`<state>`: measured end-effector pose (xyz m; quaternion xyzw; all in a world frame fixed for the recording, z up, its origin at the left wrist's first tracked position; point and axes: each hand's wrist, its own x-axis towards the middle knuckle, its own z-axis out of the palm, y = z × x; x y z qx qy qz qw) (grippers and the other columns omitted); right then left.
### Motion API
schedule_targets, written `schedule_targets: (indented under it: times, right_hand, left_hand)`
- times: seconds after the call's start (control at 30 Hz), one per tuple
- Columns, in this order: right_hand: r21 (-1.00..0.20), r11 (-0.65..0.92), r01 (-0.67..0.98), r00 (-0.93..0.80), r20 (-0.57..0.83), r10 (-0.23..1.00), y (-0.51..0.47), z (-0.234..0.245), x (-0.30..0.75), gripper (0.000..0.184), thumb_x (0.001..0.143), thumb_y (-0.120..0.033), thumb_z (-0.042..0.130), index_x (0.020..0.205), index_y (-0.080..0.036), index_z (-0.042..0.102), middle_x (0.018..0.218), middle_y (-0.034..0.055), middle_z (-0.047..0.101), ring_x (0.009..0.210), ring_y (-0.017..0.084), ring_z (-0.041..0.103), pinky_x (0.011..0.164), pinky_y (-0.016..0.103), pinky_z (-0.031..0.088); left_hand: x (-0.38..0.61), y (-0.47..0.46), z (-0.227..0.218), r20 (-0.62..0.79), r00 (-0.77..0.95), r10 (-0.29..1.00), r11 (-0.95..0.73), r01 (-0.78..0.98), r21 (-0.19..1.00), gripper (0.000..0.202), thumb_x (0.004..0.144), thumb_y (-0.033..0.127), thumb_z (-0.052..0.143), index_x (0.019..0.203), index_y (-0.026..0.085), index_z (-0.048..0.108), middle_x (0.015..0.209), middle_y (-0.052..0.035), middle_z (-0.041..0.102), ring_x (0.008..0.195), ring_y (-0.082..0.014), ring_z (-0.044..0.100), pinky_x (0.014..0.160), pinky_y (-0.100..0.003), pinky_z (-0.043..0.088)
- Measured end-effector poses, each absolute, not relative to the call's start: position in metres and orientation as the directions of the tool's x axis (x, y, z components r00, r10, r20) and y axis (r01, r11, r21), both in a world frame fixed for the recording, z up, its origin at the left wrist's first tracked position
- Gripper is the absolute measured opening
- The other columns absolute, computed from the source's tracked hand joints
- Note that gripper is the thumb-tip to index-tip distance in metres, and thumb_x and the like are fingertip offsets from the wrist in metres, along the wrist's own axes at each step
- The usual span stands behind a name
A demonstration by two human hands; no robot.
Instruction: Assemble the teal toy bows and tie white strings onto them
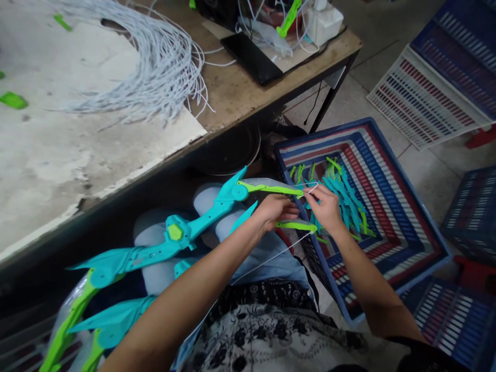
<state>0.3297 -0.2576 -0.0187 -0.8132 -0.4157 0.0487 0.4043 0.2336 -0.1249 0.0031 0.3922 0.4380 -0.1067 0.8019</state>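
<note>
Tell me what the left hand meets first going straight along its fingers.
Likely the bare right hand; depth is unclear, so it might pass below, toward the teal-and-lime plastic parts.

Dark blossoms and sprigs cover the pale grey top [267, 336] worn by the person on my remote feed, above a black panel [267, 297] dotted with small white motifs, some of them round, at the hem. Past that edge I see light-blue jeans [284, 266]. A black sleeve [416, 351] ends near the right elbow, its weave too dark for me to read. Both forearms [364, 268] are bare, as are the left hand [277, 209] and right hand [325, 206].
</note>
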Motion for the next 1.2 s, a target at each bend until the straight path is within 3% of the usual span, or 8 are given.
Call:
schedule_targets:
  times: [0.17,0.33,0.47,0.67,0.87,1.0,1.1,1.2]
  right_hand:
    - [-0.523,-0.302,0.797,0.506,0.306,0.806,-0.257,-0.025,0.331,0.022,0.093,-0.023,0.047,0.09,-0.022,0.069,0.084,0.0061,0.065,0.087,0.021,0.058,0.08,0.034,0.048]
    - [-0.429,-0.28,0.859,0.428,0.302,0.852,-0.253,-0.028,0.33,0.028,0.095,-0.022,0.043,0.087,-0.02,0.069,0.081,0.0081,0.062,0.083,0.021,0.054,0.076,0.034,0.046]
    - [-0.52,-0.256,0.815,0.457,0.304,0.836,-0.251,-0.038,0.332,0.026,0.094,-0.024,0.046,0.088,-0.021,0.071,0.083,0.0075,0.062,0.086,0.021,0.056,0.078,0.035,0.047]
    - [-0.741,-0.214,0.637,0.573,0.269,0.774,-0.248,-0.048,0.343,0.017,0.09,-0.027,0.054,0.097,-0.024,0.069,0.11,0.0058,0.065,0.104,0.021,0.059,0.093,0.039,0.048]
    - [-0.763,-0.207,0.612,0.556,0.23,0.799,-0.247,-0.046,0.35,0.016,0.085,-0.031,0.059,0.096,-0.022,0.065,0.101,0.0068,0.068,0.094,0.021,0.064,0.085,0.036,0.051]
    - [-0.762,-0.254,0.595,0.601,0.214,0.77,-0.248,-0.043,0.346,0.038,0.084,-0.032,0.06,0.12,-0.021,0.054,0.103,0.0075,0.068,0.082,0.019,0.064,0.078,0.034,0.053]
    - [-0.746,-0.243,0.619,0.594,0.243,0.767,-0.249,-0.041,0.344,0.054,0.085,-0.031,0.059,0.136,-0.021,0.042,0.107,0.0083,0.068,0.088,0.019,0.064,0.082,0.035,0.053]
    - [-0.725,-0.248,0.643,0.602,0.278,0.749,-0.25,-0.043,0.343,0.056,0.085,-0.03,0.058,0.138,-0.022,0.041,0.108,0.0087,0.068,0.087,0.019,0.064,0.082,0.036,0.054]
  left_hand:
    - [0.242,-0.125,-0.007,-0.798,0.594,0.103,0.763,0.467,0.447,0.015,0.083,-0.001,0.049,0.075,0.007,0.059,0.07,-0.0108,0.066,0.059,-0.0162,0.066,0.064,-0.031,0.057]
    - [0.247,-0.129,-0.011,-0.791,0.606,0.085,0.789,0.444,0.425,0.02,0.086,-0.002,0.044,0.076,0.008,0.06,0.068,-0.0079,0.064,0.058,-0.0134,0.065,0.061,-0.026,0.056]
    - [0.251,-0.134,-0.012,-0.781,0.615,0.108,0.805,0.407,0.431,0.022,0.087,-0.001,0.043,0.077,0.011,0.058,0.063,-0.0033,0.062,0.055,-0.0112,0.063,0.061,-0.025,0.055]
    - [0.26,-0.138,-0.014,-0.785,0.586,0.198,0.743,0.433,0.51,0.02,0.091,0.005,0.045,0.074,0.013,0.052,0.058,0.0005,0.057,0.05,-0.0081,0.058,0.06,-0.023,0.054]
    - [0.26,-0.14,-0.01,-0.776,0.592,0.218,0.626,0.525,0.577,0.024,0.091,0.006,0.04,0.071,0.014,0.049,0.051,0.0021,0.053,0.042,-0.0097,0.056,0.05,-0.022,0.049]
    - [0.244,-0.128,-0.001,-0.745,0.602,0.287,0.468,0.591,0.657,0.017,0.085,0.007,0.048,0.071,0.015,0.05,0.046,0.0034,0.052,0.035,-0.0093,0.05,0.042,-0.019,0.041]
    - [0.209,-0.098,0.02,-0.675,0.674,0.301,0.381,0.564,0.733,0.012,0.082,0.013,0.051,0.07,0.015,0.053,0.057,-0.0014,0.061,0.045,-0.0109,0.056,0.042,-0.019,0.041]
    - [0.153,-0.056,0.049,-0.636,0.688,0.35,0.57,0.382,0.727,0.009,0.079,0.02,0.055,0.074,0.014,0.058,0.09,-0.0108,0.071,0.082,-0.0211,0.068,0.058,-0.026,0.054]
